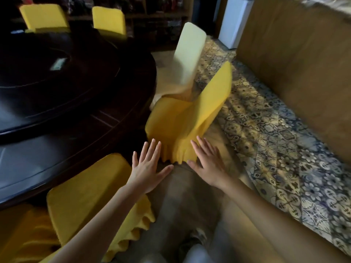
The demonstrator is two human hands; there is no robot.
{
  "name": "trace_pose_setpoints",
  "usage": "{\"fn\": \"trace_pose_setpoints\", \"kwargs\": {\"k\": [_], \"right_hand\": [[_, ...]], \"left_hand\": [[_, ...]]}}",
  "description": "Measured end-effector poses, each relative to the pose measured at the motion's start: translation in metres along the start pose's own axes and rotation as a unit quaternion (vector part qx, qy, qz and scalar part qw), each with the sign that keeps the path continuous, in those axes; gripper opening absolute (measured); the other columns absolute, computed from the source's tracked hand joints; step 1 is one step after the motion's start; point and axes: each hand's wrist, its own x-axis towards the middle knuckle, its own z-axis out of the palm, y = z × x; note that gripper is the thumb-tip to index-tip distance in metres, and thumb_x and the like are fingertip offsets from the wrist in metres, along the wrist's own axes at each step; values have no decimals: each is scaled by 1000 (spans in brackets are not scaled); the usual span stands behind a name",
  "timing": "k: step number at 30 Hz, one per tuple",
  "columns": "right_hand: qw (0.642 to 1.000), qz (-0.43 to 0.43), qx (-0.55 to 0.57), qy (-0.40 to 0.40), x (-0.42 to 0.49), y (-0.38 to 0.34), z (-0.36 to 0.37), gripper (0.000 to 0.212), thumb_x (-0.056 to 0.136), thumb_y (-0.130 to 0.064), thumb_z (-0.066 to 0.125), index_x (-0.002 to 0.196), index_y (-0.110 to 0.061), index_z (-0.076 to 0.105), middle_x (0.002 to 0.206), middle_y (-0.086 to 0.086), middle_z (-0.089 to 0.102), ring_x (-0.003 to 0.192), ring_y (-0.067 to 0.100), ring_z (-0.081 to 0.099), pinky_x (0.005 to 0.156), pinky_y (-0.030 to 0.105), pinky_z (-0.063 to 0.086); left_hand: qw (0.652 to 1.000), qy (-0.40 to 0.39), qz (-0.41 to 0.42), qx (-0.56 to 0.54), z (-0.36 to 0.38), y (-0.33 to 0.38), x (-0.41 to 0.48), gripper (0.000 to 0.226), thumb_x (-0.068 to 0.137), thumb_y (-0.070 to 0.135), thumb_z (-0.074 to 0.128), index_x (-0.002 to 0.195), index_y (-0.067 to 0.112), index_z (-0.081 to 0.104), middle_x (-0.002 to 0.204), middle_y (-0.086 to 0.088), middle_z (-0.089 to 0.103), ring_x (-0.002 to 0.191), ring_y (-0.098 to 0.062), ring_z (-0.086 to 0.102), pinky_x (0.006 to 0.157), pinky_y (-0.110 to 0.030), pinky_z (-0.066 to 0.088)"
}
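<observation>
A chair in a yellow cover [182, 122] stands ahead of me beside the dark round table [57, 95], its back tilted off to the right. My left hand [150, 168] reaches out with fingers spread and straight, just short of the cover's ruffled lower hem. My right hand [208, 164] is also flat and spread, its fingertips at the hem's right side. Neither hand holds anything.
Another yellow-covered chair [89, 196] sits close at my lower left. A cream-covered chair [188, 52] stands beyond, and two yellow chairs [109, 19] at the table's far side. A brown wall panel [296, 69] runs along the right, with patterned floor tiles [275, 149] between.
</observation>
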Motion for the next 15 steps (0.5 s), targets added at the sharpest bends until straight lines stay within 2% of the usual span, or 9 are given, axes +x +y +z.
{"fn": "trace_pose_setpoints", "kwargs": {"k": [5,10,13,15], "right_hand": [[999,35,2,33,10,75,-38,88,76,-73,10,151,-28,9,161,-2,-4,147,17,-9,116,48,1],[996,80,-1,44,11,141,-70,86,78,-75,12,151,-31,7,161,-4,-7,147,16,-11,116,42,-3],[994,95,16,53,7,168,-79,97,70,-86,0,151,-33,4,160,-7,-10,145,13,-15,115,41,-7],[993,101,22,62,10,186,-83,99,68,-87,-6,151,-34,3,160,-8,-11,145,11,-17,117,45,-3]], "left_hand": [[999,-15,28,10,12,73,71,96,69,86,7,147,33,-14,155,9,-22,139,-13,-28,114,-47,-16],[998,-29,58,11,24,133,125,90,76,74,22,146,33,-16,154,9,-24,135,-11,-32,114,-47,-16],[997,-32,72,6,28,154,145,91,75,75,21,147,32,-14,155,9,-23,137,-10,-30,112,-45,-17],[996,-41,80,10,28,164,160,88,80,72,25,147,32,-15,155,8,-23,138,-11,-29,113,-46,-16]]}}
